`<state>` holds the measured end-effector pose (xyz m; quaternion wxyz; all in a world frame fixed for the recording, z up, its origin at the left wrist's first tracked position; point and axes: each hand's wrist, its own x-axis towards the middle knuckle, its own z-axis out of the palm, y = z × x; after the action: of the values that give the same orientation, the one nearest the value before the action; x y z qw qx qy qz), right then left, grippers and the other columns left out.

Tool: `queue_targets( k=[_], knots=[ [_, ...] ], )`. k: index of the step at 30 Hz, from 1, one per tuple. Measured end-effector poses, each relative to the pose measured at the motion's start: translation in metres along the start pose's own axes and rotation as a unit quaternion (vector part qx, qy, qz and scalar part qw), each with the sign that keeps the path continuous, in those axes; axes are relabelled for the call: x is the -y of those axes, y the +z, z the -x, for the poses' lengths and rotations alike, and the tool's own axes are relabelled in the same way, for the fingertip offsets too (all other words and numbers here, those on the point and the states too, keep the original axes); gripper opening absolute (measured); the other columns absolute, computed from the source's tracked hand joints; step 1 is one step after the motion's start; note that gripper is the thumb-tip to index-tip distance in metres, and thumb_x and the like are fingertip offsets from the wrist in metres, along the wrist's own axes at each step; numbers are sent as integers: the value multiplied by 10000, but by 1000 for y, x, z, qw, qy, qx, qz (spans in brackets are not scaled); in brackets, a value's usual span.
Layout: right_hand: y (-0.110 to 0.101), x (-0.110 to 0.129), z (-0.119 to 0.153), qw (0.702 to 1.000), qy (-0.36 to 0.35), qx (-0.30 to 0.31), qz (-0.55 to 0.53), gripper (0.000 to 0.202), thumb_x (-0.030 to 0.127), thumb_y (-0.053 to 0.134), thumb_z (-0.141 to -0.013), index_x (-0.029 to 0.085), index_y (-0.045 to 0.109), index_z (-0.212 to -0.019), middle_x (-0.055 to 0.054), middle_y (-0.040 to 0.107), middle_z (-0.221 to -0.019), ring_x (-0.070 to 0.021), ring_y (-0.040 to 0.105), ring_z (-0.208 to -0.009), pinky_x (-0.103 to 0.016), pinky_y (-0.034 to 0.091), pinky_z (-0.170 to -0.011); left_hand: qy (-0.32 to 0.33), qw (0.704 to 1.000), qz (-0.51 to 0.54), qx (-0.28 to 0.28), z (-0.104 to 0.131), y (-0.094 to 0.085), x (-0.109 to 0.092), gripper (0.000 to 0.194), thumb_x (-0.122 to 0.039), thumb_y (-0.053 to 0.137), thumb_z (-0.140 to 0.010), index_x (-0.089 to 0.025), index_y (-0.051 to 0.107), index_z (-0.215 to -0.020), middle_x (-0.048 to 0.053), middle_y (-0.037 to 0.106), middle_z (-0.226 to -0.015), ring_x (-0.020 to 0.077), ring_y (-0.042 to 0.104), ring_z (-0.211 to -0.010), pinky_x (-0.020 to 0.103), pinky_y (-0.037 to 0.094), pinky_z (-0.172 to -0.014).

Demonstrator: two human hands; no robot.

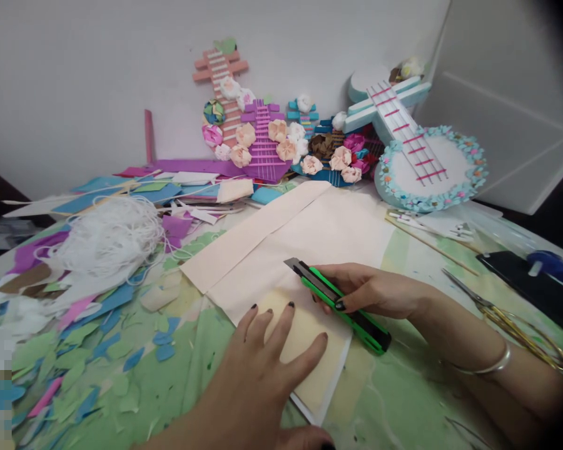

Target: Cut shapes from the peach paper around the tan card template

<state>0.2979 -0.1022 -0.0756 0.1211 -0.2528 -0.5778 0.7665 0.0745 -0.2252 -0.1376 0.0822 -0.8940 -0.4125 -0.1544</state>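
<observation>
My right hand [363, 290] is closed around a green and black utility knife [344, 306], its blade out and pointing to the upper left, over pale paper. Spread flat, my left hand [274, 356] rests with fingers apart on a cream piece [319, 381] that lies on the paper. Beneath both is a large pale pink sheet [342, 225], with a folded-looking strip [258, 234] along its upper left edge.
Paper scraps [117, 350] and a tangle of white string [107, 237] cover the left side. Flower-decorated paper guitars [263, 134] stand along the wall, with a larger light-blue one [431, 162] at right. Gold-handled scissors [507, 315] lie beside my right forearm.
</observation>
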Motion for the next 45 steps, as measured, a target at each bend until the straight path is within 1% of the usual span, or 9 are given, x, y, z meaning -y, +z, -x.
queue_targets(
  k=[12, 18, 24, 28, 34, 37, 40, 42, 45],
  knots=[
    [-5, -6, 0, 999, -12, 14, 37, 740, -28, 555, -653, 210, 485, -1349, -33, 601, -1113, -154, 562, -1027, -266, 442, -856, -12, 1000, 23, 12, -1, -1, 0, 868, -817, 393, -746, -339, 296, -1464, 213, 404, -1394, 461, 430, -1167, 656, 318, -896],
    [-9, -7, -1, 998, -50, 0, -24, 870, 40, 585, -780, 328, 173, -1490, -15, 641, -1016, -126, 652, -844, -332, 477, -860, -15, 999, 30, 12, 0, 0, -1, 848, -812, 374, -760, -334, 313, -1457, 206, 403, -1391, 460, 412, -1177, 662, 312, -901],
    [-4, 1, -6, 985, -74, -122, -98, 374, 176, 580, -815, 137, 577, -1187, -97, 698, -979, -175, 703, -824, -311, 541, -825, -21, 999, 41, 15, 3, 1, 0, 868, -820, 404, -738, -350, 300, -1461, 197, 379, -1414, 460, 413, -1163, 653, 307, -899],
    [-3, 7, -5, 968, -85, -206, -115, 439, 206, 396, -829, 117, 575, -1220, -118, 729, -942, -207, 697, -949, -340, 531, -887, -18, 999, 33, 16, 1, 1, 0, 867, -825, 403, -731, -358, 311, -1456, 193, 390, -1407, 453, 426, -1140, 636, 313, -891],
    [-4, 1, -3, 963, -126, -193, -139, 487, 186, 501, -732, 160, 593, -1209, -80, 711, -1087, -192, 659, -1059, -275, 533, -861, -13, 999, 28, -7, 0, 3, 0, 865, -824, 382, -740, -342, 318, -1456, 206, 362, -1412, 448, 425, -1131, 646, 307, -888],
    [-2, -3, -8, 958, -126, -212, -143, 453, 169, 680, -671, 151, 638, -1122, -90, 725, -1017, -171, 703, -890, -197, 544, -672, -13, 999, 31, -9, 1, 4, 0, 855, -817, 392, -743, -340, 330, -1450, 205, 356, -1417, 451, 412, -1145, 650, 305, -891],
    [3, -7, -13, 956, -137, -238, -106, 404, 242, 784, -632, 133, 658, -1000, -58, 709, -751, -135, 651, -580, -192, 454, -460, -18, 999, 32, -14, 2, 6, 0, 851, -814, 412, -736, -349, 338, -1444, 191, 357, -1425, 445, 412, -1144, 654, 296, -904],
    [6, -9, -16, 951, -172, -249, -67, 359, 290, 798, -642, 149, 650, -937, 5, 622, -609, -92, 534, -468, -188, 360, -413, -20, 999, 30, -12, 2, 7, 0, 852, -816, 422, -730, -353, 343, -1441, 190, 355, -1430, 447, 417, -1140, 658, 298, -902],
    [11, -13, -19, 934, -231, -273, -1, 257, 397, 706, -767, 157, 642, -834, 22, 541, -614, -71, 431, -490, -204, 307, -443, -17, 999, 33, -5, 1, 4, -1, 852, -812, 438, -726, -339, 369, -1431, 205, 360, -1425, 459, 429, -1134, 667, 316, -883]
  ],
)
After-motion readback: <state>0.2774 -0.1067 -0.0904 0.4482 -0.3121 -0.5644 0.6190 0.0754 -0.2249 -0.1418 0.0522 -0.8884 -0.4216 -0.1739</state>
